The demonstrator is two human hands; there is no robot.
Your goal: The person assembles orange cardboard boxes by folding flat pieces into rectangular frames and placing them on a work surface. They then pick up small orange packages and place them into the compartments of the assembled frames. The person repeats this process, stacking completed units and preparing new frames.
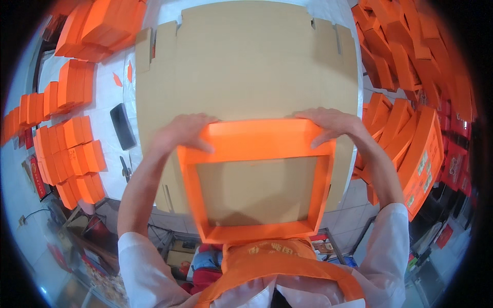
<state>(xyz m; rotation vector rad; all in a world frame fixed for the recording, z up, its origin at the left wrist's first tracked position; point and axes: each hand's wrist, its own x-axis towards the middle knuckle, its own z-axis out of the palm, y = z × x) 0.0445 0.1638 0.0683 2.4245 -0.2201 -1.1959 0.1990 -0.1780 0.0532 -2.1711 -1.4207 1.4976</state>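
An orange cardboard box (259, 138) with raised sides lies in front of me, its near side close to my apron. Inside its four walls is a plain brown surface; I cannot tell if that is its own floor or the cardboard below. My left hand (190, 133) grips the far left corner, thumb over the inner wall. At the far right corner my right hand (328, 124) holds the same wall, thumb inside and fingers behind. Under the box spreads a large flat brown cardboard sheet (246, 66) with slots cut along its edges.
Stacked orange boxes (77, 149) line the left side, with more (74, 82) beyond. Piled orange boxes (400, 46) fill the right, and a leaning one (423, 159) stands near my right arm. A dark phone-like slab (122, 127) and scissors (125, 168) lie left of the sheet.
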